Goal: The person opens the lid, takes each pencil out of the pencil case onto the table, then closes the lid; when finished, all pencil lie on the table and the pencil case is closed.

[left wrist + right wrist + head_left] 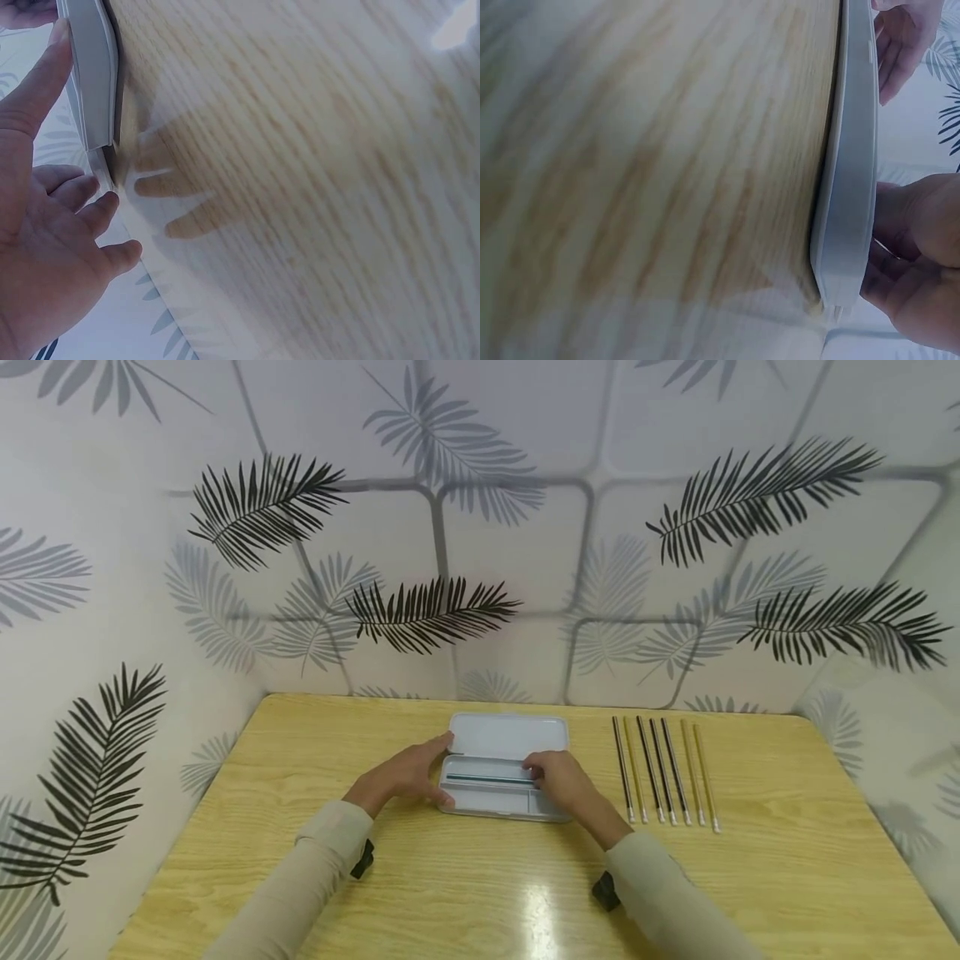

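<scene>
A pale grey-white pencil case (487, 802) lies on the table, its lid (510, 735) folded back. Inside its long rear compartment is a dark green pencil (487, 778). My right hand (566, 783) reaches over the case's right part, with curled fingers pinching near the pencil's right end; the hand hides that end. At the case's left end, my left hand (405, 772) is spread, its thumb at the front left corner and a fingertip beside the lid. In the left wrist view the thumb (41, 86) rests along the case wall, the other fingers loosely bent.
To the right of the case lies a row of several black and gold pencils (667, 772) with white ends. Wood-grain table (337, 718) meets a leaf-patterned wall (525, 652) behind. Both wrists carry small black devices (606, 891).
</scene>
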The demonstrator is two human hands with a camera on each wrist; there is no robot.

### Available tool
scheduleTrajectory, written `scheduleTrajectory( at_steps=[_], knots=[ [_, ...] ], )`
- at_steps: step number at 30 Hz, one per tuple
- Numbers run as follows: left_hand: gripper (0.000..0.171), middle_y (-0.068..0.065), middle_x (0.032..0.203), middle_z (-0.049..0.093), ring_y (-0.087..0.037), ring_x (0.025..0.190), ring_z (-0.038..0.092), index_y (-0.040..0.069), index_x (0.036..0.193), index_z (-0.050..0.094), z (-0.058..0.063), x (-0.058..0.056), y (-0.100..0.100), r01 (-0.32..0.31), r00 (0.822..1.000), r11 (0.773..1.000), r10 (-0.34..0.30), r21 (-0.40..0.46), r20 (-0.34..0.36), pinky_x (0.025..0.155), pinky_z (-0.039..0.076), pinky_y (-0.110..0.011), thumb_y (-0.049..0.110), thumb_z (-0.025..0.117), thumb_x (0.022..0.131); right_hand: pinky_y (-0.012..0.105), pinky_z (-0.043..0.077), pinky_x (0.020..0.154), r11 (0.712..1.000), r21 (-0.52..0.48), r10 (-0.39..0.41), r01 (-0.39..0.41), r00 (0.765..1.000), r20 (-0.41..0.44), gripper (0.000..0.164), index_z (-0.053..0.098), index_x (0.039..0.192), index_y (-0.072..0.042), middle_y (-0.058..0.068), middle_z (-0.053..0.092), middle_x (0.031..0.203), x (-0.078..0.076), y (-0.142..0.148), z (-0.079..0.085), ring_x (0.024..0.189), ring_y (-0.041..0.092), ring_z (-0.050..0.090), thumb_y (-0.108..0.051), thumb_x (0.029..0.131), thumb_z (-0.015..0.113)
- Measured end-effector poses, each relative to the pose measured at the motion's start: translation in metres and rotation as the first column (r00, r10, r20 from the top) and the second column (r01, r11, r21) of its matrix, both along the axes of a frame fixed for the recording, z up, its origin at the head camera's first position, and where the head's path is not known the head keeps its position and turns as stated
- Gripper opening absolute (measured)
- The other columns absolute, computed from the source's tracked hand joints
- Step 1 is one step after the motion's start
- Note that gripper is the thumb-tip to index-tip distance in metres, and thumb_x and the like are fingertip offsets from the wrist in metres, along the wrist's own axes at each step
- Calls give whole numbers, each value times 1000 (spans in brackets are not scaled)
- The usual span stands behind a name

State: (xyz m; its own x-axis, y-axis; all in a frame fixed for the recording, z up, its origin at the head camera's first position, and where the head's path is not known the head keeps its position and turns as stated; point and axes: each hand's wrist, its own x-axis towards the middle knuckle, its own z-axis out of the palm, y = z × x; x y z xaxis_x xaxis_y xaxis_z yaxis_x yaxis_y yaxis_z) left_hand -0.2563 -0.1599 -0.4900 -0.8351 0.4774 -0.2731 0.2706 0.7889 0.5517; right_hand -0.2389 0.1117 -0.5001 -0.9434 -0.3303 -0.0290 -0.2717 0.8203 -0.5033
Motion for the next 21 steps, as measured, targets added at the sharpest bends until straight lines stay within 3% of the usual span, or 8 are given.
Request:
scheduleTrajectory(
  at_steps=[4,9,12,15,21],
  knots=[
    [115,-7,160,13,-26,148,16,9,153,11,-1,2,-1,-6,1000,1000,6,11,20,120,20,-43,39,83,68,36,55,81,999,-8,40,-40,999,-21,25,71,103,-8,5,68,92,1,0,-4,87,18,63,6,84,65],
    [115,-5,160,15,-25,147,17,10,153,14,-4,1,-3,-31,999,1000,31,3,18,120,20,-42,38,84,67,38,53,80,994,0,105,-107,981,-161,28,69,108,-9,7,64,95,5,1,-4,88,22,59,7,88,57],
    [115,-5,160,15,-25,147,18,10,153,15,-5,1,-4,-35,999,999,35,3,12,120,20,-41,37,85,67,36,51,76,994,-37,92,-103,971,-221,31,69,109,-8,8,61,94,6,4,1,87,23,56,9,88,53],
    [114,-6,160,16,-26,147,18,10,153,14,-4,2,-4,-30,999,1000,30,7,12,120,20,-42,37,85,67,34,52,73,991,-99,68,-91,974,-217,31,66,111,-6,10,60,93,6,12,10,86,23,58,10,88,52],
    [114,-7,160,16,-26,147,18,9,153,14,-1,3,-3,-26,1000,999,26,18,13,120,20,-43,36,85,67,33,51,70,975,-220,6,-31,993,-116,31,57,121,1,12,58,93,3,44,30,88,26,59,4,90,54]
  ],
)
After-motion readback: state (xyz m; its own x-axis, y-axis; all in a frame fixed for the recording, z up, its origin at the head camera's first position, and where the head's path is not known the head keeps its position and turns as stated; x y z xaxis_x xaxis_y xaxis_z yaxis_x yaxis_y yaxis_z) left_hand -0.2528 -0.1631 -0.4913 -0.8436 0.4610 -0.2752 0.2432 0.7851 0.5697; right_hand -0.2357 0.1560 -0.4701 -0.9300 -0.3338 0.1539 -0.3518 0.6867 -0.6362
